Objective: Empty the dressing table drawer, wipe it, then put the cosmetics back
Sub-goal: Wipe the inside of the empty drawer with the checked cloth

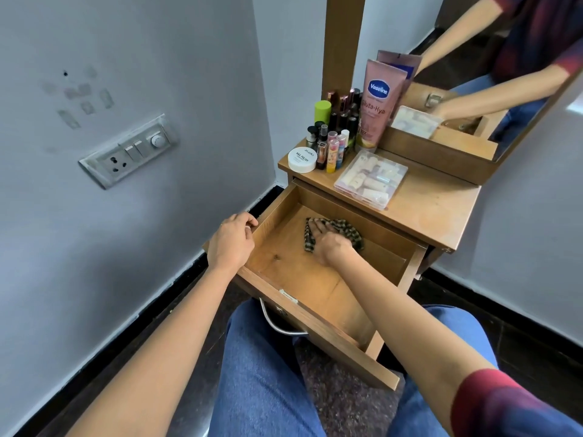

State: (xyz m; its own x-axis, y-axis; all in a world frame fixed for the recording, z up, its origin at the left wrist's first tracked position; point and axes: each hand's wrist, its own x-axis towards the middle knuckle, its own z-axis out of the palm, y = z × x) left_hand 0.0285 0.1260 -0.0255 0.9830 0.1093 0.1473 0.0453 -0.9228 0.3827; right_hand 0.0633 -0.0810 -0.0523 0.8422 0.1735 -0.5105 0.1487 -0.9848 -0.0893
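The wooden drawer (318, 326) is pulled out over my lap, and its floor holds nothing but a cloth. My right hand (328, 242) presses flat on the dark checked cloth (353, 231) near the drawer's back. My left hand (232, 239) grips the drawer's left wall. On the table top (435, 209) stand several small bottles (337, 130), a pink Vaseline tube (375, 105), a white round jar (302, 159) and a clear plastic box (370, 179) of small items.
A mirror (473, 74) rises behind the table top. A grey wall with a switch panel (129, 151) stands close on the left. My knees in blue jeans (262, 373) sit under the drawer front and its metal handle (277, 326).
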